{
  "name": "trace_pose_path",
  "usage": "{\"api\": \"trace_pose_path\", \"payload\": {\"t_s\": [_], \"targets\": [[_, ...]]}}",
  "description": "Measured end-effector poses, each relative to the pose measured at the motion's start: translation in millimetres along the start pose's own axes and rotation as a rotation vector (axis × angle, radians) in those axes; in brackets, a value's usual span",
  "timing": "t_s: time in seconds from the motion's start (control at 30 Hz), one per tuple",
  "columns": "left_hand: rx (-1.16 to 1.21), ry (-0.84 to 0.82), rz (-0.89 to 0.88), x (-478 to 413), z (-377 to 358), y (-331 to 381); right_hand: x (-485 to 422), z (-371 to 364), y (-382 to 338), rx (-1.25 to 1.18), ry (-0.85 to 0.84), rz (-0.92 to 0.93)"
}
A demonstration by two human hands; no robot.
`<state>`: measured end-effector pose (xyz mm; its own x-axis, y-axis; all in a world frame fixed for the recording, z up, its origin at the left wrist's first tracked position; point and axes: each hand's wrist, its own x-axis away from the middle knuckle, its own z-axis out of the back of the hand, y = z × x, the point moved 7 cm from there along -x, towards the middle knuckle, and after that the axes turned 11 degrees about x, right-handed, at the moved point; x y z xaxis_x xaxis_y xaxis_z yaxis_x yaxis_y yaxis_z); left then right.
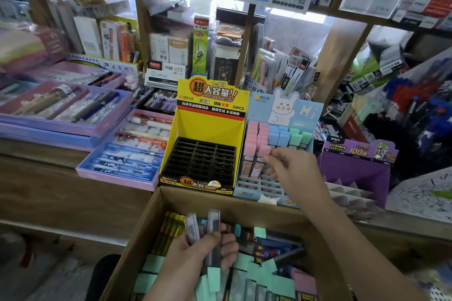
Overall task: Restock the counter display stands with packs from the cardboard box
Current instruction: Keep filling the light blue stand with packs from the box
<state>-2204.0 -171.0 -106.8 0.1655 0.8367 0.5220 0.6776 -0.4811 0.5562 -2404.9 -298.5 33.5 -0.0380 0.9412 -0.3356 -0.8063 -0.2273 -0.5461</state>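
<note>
At the left side of the blue rabbit stand (pixel 305 111), the right hand (pixel 293 168) pinches a pink-capped pack (pixel 264 150) between thumb and fingertips. The pack stands upright at the front of the pink column and touches its neighbours. To the right of it in the stand are blue and mint packs, and the white grid (pixel 259 184) at the stand's front has many free slots.

Below and in front of the stand, the left hand (pixel 193 259) grasps a small bundle of mint-capped packs (pixel 213 234) with the clear ends pointing up. It holds them above the open cardboard box (pixel 244 208), which contains many more packs in mixed colours. Just left of the stand, the yellow stand (pixel 208 127) shows an empty black grid.

I judge that the step in hand is seating the pink pack in its slot; whether it is fully down I cannot tell. The next move, I think, asks the right hand to let go and take one pack from the bundle. It should then turn the pack cap-up and set it in a free slot without pushing over the neighbours.
</note>
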Motion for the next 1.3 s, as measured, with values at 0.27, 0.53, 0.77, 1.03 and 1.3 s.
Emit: {"api": "trace_pose_path", "payload": {"t_s": [0.27, 0.53, 0.77, 1.03, 1.3], "targets": [[-0.061, -0.004, -0.084, 7, -10, 16, 26, 14, -14, -0.035, 0.098, -0.057], [-0.145, 0.018, -0.125, 9, -15, 17, 76, -49, -35, -0.169, -0.368, -0.156], [-0.176, 0.01, -0.126, 12, -18, 18, 81, -65, -36, -0.287, -0.409, -0.237], [-0.13, -0.007, -0.119, 15, -20, 20, 78, -51, -18, -0.478, -0.409, -0.342], [-0.166, 0.047, -0.133, 15, -16, 22, 77, -26, 11, -0.822, -0.318, -0.505]]}}
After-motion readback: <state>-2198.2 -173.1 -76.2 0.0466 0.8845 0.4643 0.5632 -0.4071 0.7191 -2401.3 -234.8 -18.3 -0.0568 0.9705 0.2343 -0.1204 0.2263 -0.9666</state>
